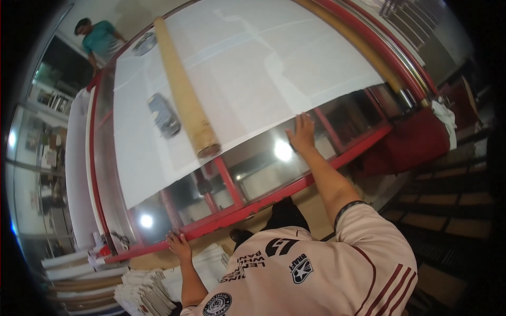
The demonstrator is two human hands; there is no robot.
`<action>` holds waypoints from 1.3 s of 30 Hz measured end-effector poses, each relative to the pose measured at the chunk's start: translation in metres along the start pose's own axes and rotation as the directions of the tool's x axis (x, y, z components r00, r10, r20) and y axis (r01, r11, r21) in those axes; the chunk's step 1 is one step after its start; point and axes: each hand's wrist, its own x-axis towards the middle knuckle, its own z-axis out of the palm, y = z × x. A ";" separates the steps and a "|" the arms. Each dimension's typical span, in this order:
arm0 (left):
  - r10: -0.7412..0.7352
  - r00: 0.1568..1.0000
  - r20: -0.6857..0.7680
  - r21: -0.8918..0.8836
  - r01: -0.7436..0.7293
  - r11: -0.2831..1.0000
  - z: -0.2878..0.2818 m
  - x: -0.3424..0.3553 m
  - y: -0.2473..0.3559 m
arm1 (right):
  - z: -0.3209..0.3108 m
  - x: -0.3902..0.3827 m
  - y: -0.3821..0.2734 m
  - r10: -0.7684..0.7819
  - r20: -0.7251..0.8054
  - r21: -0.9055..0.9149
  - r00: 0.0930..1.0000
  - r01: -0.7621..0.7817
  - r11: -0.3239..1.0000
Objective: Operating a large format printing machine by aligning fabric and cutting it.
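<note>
A large white sheet lies spread over a glass-topped table with a red frame. My right hand rests with its fingers stretched out at the sheet's near edge, above the glass. Farther left and lower, my left hand touches the red front rail, its fingers apart and holding nothing. A long brown cardboard tube lies lengthwise on the sheet, its near end close to the sheet's front edge. Left of the tube is a grey, elongated object, whose kind I cannot make out.
Another grey object lies near the tube's far end. A person in a green top stands at the far left corner. Along the right side run a brown roll and metal bars. Stacked white sheets lie below the table's left front.
</note>
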 end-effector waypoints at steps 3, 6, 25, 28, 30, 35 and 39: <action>-0.076 0.992 -0.098 -0.078 0.068 0.995 -0.004 0.010 -0.053 | 0.001 -0.031 -0.018 0.047 0.003 0.027 0.999 -0.047 0.999; 0.041 0.975 -0.218 -0.092 -0.062 0.994 -0.003 0.040 -0.097 | 0.009 -0.079 -0.071 0.110 -0.030 0.043 0.993 -0.109 0.993; 0.435 0.900 0.034 -0.120 -0.428 0.896 -0.054 0.101 -0.142 | 0.031 -0.274 -0.367 -0.176 0.175 -0.109 0.969 0.196 0.974; 0.446 0.895 0.009 -0.490 -0.385 0.782 -0.077 0.117 -0.183 | 0.036 -0.272 -0.364 -0.232 0.105 -0.067 0.967 0.239 0.969; 0.450 0.892 -0.031 -0.787 -0.299 0.539 -0.090 0.138 -0.212 | 0.038 -0.269 -0.362 -0.225 0.141 -0.099 0.964 0.240 0.966; 0.000 0.833 -0.554 -0.472 -0.314 0.824 -0.129 0.216 -0.385 | 0.031 -0.284 -0.390 -0.139 0.229 -0.192 0.963 0.185 0.964; -0.146 0.858 -0.492 -0.153 0.080 0.985 -0.131 0.277 -0.506 | 0.059 -0.346 -0.494 -0.188 0.410 -0.127 0.892 0.260 0.957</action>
